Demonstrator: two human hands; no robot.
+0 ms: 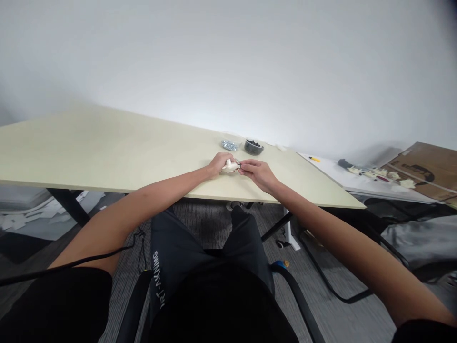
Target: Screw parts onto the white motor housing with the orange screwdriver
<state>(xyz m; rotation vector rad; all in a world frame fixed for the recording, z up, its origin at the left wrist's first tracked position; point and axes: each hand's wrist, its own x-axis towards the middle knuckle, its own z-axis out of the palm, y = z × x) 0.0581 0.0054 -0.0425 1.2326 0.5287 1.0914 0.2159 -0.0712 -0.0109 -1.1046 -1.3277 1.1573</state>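
My left hand is closed around a small off-white plastic part, just above the near side of the pale table. At the right end of that part, the fingertips of my right hand are pinched together on a small dark piece, too small to name. Behind my hands stand a clear tub of small silvery metal pieces and a clear round bowl of small black pieces.
The pale table runs along a white wall. On a white table to the right lie a yellow-handled tool, several off-white parts and a cardboard box. A black cable crosses by my left arm.
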